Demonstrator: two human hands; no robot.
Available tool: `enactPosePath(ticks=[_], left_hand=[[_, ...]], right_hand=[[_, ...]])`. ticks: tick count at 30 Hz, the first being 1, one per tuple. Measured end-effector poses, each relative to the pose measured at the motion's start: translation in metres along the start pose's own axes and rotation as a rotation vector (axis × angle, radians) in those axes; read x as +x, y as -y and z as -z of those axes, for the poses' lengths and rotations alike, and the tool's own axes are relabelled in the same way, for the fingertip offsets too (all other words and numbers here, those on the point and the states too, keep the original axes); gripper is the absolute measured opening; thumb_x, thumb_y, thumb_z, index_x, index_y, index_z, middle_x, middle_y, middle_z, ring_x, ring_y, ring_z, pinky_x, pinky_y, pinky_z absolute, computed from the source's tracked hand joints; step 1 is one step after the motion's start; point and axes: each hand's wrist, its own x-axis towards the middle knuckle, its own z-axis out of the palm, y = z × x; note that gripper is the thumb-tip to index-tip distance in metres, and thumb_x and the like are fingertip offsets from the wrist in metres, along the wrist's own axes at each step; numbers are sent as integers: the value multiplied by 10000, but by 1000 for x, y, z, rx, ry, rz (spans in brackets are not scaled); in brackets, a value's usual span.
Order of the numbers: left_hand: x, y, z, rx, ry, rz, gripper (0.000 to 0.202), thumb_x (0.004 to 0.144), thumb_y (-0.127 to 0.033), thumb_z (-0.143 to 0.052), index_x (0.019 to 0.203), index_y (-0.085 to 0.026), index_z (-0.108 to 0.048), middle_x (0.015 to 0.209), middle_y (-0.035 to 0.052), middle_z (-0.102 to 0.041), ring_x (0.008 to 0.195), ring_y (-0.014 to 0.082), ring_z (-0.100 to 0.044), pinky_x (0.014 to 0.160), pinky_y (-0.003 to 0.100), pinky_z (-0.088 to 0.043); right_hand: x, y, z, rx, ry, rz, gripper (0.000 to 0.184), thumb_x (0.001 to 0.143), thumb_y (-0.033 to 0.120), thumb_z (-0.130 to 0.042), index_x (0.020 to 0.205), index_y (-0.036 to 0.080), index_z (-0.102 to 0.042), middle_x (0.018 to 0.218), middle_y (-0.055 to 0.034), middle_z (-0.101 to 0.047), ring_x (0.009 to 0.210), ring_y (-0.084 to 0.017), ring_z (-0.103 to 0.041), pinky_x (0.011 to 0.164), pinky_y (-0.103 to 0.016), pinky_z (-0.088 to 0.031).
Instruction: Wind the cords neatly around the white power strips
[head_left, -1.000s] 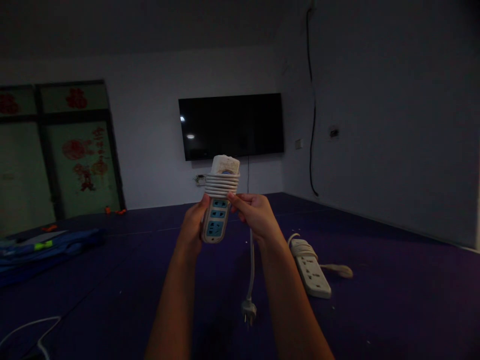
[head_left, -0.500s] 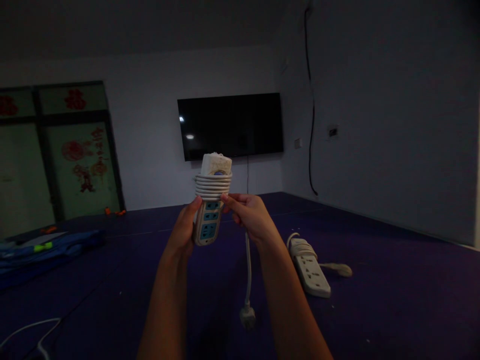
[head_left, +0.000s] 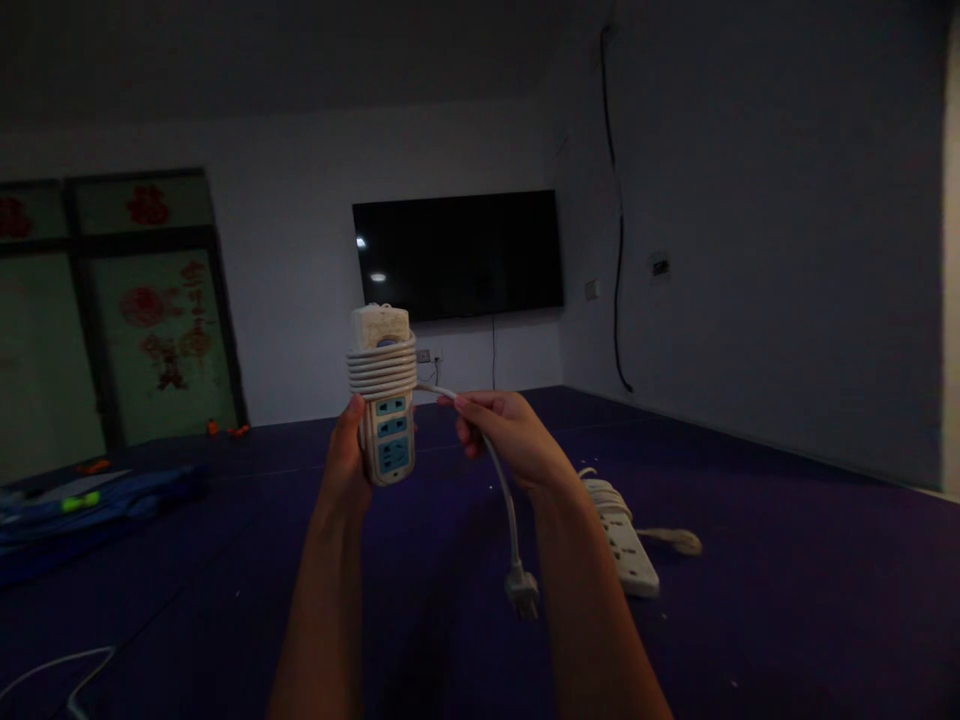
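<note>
While the room is dim, the power strip (head_left: 385, 425) shows clearly: upright at chest height, its lower body clasped in the left hand (head_left: 346, 462), thumb on the near edge. White cord (head_left: 382, 369) is coiled around its upper half. Right hand (head_left: 506, 435) sits just beside it, fingers pinched on the loose cord, which runs down to the dangling plug (head_left: 523, 591). Both forearms reach forward. A second power strip (head_left: 626, 542) lies on the purple floor (head_left: 787, 600), apparently also wrapped.

power strip (head_left: 385, 440): smooth plastic | cord (head_left: 504, 490): smooth plastic | floor (head_left: 787, 580): matt
</note>
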Motion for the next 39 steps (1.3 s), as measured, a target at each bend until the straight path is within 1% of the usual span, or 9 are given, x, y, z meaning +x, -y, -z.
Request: enactPosePath(ticks=[5,11,21,24,27,30,33,35,39], left_hand=[[2,6,-2,-23,-9,-21,567,688,-667,-568,891,-145,-661,767,75,-706,616,186,-650,529,289,-503],[-1,4,-6,-6,31,-18,566,720,-689,-524,884,-166,-665,748,63,-696,605,188,-643,498,285,-487],[6,16,-4,-3,35,-87,595,679,-700,-570,896,-154,-659,745,75,-703,631,189,-653,534,263,-490],[5,18,-8,26,18,-115,576,680,-692,-577,871,-154,-650,674,59,-680,583,176,-636,471,235,-442],[3,18,-12,47,-19,-130,548,670,-690,-593,832,-168,-621,586,13,-623,463,136,-561,405,222,-374],[2,19,-15,108,-63,-178,534,672,-683,-604,846,-178,-620,562,-19,-578,420,109,-490,398,220,-341],[2,21,-15,194,-103,-248,508,678,-663,-621,857,-188,-641,608,-9,-589,504,126,-527,448,223,-366],[2,22,-15,234,-93,-273,484,695,-645,-621,873,-196,-651,666,12,-619,600,156,-576,512,236,-411],[3,24,-13,316,-80,-360,451,714,-584,-645,946,-197,-660,889,64,-671,870,216,-619,699,271,-468]], right_hand=[[-1,0,-5,-70,29,126,232,883,243,-497,772,121,-661,481,51,-516,360,-40,-398,377,-180,-273],[-5,3,-3,-153,88,228,219,879,239,-501,835,121,-680,508,47,-536,384,-42,-422,394,-176,-293],[-9,6,-18,-260,193,253,174,890,176,-471,852,139,-637,532,51,-543,423,-57,-475,446,-181,-375],[-8,4,-26,-286,183,243,152,896,159,-451,866,150,-600,530,57,-532,417,-63,-487,448,-180,-384],[-6,1,-32,-336,147,238,130,891,146,-446,841,158,-566,538,48,-541,426,-70,-506,447,-175,-378],[-4,-3,-34,-401,104,246,118,888,149,-441,849,163,-551,562,26,-569,453,-84,-534,462,-180,-378],[-1,-6,-35,-508,61,300,104,878,152,-452,852,170,-551,583,7,-589,493,-100,-543,497,-195,-371],[0,-8,-35,-583,30,321,107,877,158,-455,824,174,-547,580,-1,-587,504,-108,-532,507,-204,-354],[2,-9,-34,-689,-1,331,157,882,169,-429,755,186,-520,575,-11,-581,506,-116,-518,513,-220,-335]])
